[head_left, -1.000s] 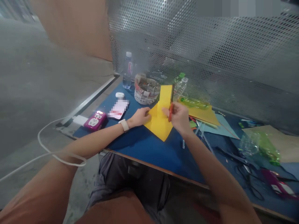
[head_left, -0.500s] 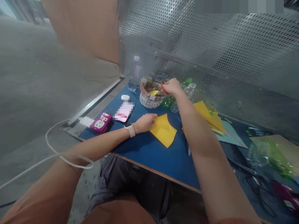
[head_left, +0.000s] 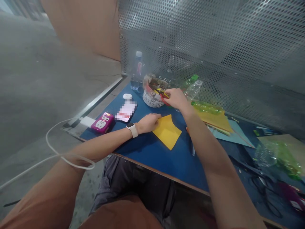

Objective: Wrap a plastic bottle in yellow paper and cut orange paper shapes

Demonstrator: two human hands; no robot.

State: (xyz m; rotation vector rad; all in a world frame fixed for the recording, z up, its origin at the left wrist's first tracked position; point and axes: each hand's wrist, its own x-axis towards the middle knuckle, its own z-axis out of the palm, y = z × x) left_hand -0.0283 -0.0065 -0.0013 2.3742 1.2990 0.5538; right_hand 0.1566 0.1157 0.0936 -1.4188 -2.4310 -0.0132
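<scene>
My left hand [head_left: 150, 122] is closed on the left corner of a yellow sheet of paper [head_left: 168, 133], which lies low over the blue table [head_left: 143, 152]. The sheet's upper right edge is cut in a curve. In my right hand [head_left: 176, 98] is a pair of scissors [head_left: 164, 96] with red and yellow handles, gripped by the handles. Their dark blades point left over the rim of a round basket [head_left: 152, 101] covered in printed paper. Some yellow paper shows inside the basket.
A water bottle [head_left: 137, 71], a phone [head_left: 126, 111], a white case [head_left: 127, 96] and a purple power socket [head_left: 103, 123] stand at the left. Plastic bottles [head_left: 194, 90] and yellow sheets [head_left: 214, 120] lie behind my right arm. A perforated metal panel [head_left: 202, 41] rises behind the table.
My right hand has drawn the scissors up out of the basket toward me, so their blades now show above the rim. My left hand keeps its hold on the yellow paper.
</scene>
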